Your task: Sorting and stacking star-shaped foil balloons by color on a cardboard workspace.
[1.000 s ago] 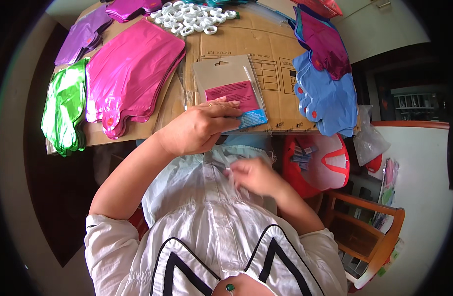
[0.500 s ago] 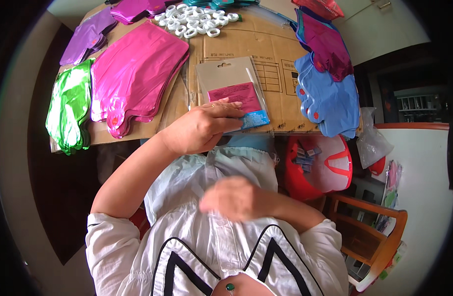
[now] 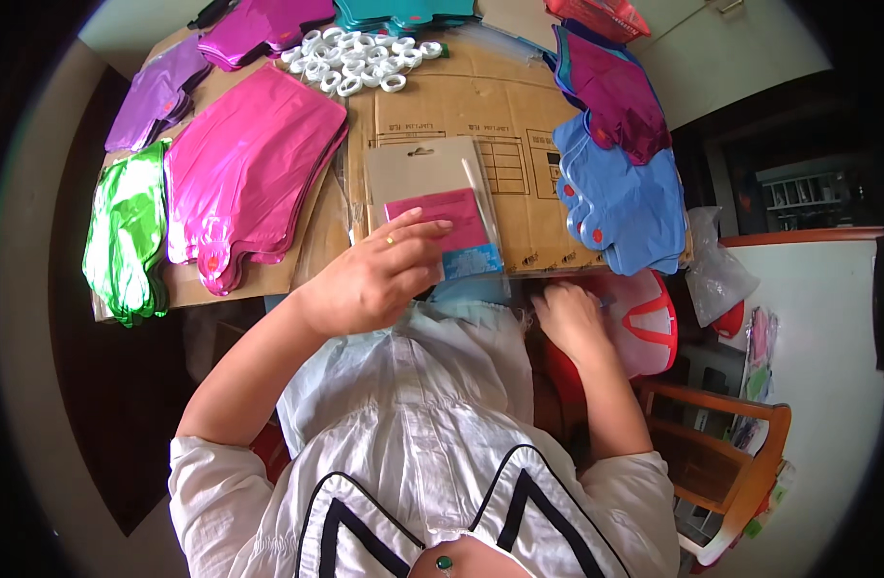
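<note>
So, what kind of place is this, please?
Probably a small home packing workspace: flattened cardboard covers the table, with stacks of foil balloons and a heap of white plastic rings; the left hand presses a clear packet.

Glossy foil balloons (image 3: 244,173); matt corrugated cardboard (image 3: 519,116); clear shiny plastic packet (image 3: 442,207); white plastic rings (image 3: 355,63).

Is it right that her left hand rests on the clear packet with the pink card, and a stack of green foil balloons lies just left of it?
Not quite. In the head view the left hand does rest on the clear packet, but the stack just left of it is pink foil balloons; the green foil balloons lie farther left.
</note>
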The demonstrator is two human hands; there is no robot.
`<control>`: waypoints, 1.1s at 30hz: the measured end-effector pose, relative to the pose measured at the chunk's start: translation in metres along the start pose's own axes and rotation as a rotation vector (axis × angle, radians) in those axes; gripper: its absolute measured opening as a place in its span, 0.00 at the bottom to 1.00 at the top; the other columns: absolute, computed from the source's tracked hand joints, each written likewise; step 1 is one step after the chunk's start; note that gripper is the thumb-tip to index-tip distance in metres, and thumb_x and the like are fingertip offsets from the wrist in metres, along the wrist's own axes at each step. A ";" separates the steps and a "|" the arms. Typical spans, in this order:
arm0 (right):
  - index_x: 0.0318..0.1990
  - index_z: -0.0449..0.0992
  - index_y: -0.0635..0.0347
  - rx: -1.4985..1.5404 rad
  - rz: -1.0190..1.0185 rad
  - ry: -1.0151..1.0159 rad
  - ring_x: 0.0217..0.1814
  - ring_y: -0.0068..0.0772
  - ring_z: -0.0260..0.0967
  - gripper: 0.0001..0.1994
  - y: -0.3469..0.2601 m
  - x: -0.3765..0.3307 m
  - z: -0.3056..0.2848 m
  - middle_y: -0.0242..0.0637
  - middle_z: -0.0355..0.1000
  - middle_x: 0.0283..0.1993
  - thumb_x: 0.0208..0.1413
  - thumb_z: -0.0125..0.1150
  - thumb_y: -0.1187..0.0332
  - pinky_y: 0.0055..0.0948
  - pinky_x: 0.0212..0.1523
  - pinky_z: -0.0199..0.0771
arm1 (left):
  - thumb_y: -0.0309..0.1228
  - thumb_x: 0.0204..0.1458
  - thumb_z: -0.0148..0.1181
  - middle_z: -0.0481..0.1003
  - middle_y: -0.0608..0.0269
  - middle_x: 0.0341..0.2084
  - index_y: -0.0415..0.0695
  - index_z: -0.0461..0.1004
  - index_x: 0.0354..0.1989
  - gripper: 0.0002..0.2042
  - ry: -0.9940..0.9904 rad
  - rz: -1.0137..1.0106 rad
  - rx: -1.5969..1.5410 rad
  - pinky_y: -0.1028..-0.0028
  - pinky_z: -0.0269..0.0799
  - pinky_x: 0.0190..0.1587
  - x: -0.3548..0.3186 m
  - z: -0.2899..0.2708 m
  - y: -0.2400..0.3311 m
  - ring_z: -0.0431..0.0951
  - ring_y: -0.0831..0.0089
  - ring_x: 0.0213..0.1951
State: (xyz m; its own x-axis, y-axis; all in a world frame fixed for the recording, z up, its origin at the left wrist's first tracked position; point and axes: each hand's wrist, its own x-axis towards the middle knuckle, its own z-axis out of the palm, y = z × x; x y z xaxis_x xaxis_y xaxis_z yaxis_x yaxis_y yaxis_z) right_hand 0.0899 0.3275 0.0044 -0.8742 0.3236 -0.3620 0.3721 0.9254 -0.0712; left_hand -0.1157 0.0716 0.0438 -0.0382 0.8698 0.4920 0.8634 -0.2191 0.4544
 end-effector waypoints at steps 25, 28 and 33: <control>0.31 0.64 0.64 0.587 -0.151 -0.378 0.17 0.24 0.71 0.18 -0.082 0.084 -0.124 0.38 0.72 0.19 0.46 0.72 0.69 0.23 0.16 0.69 | 0.19 0.39 0.62 0.74 0.62 0.42 0.44 0.72 0.36 0.14 0.396 -0.598 0.078 0.49 0.47 0.67 -0.029 0.011 0.034 0.73 0.58 0.56; 0.29 0.64 0.64 0.559 -0.142 -0.429 0.17 0.24 0.71 0.17 -0.088 0.086 -0.131 0.38 0.71 0.19 0.47 0.71 0.69 0.24 0.15 0.69 | 0.20 0.39 0.61 0.72 0.60 0.49 0.41 0.71 0.49 0.23 0.378 -0.565 0.190 0.49 0.50 0.66 -0.023 0.006 0.038 0.70 0.57 0.58; 0.27 0.66 0.65 0.563 -0.145 -0.457 0.16 0.24 0.71 0.16 -0.086 0.088 -0.124 0.38 0.71 0.17 0.49 0.70 0.66 0.23 0.15 0.69 | 0.29 0.49 0.51 0.59 0.57 0.66 0.41 0.60 0.65 0.30 -0.141 -0.327 0.391 0.52 0.46 0.69 0.014 0.015 0.056 0.54 0.59 0.69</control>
State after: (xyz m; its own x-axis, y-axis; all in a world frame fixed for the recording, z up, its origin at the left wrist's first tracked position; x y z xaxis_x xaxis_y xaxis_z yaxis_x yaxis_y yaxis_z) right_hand -0.0574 0.3007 0.0939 -0.7552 -0.0224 -0.6551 0.4740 0.6716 -0.5694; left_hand -0.0603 0.0781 0.0652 -0.2918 0.9222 0.2538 0.9420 0.2310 0.2435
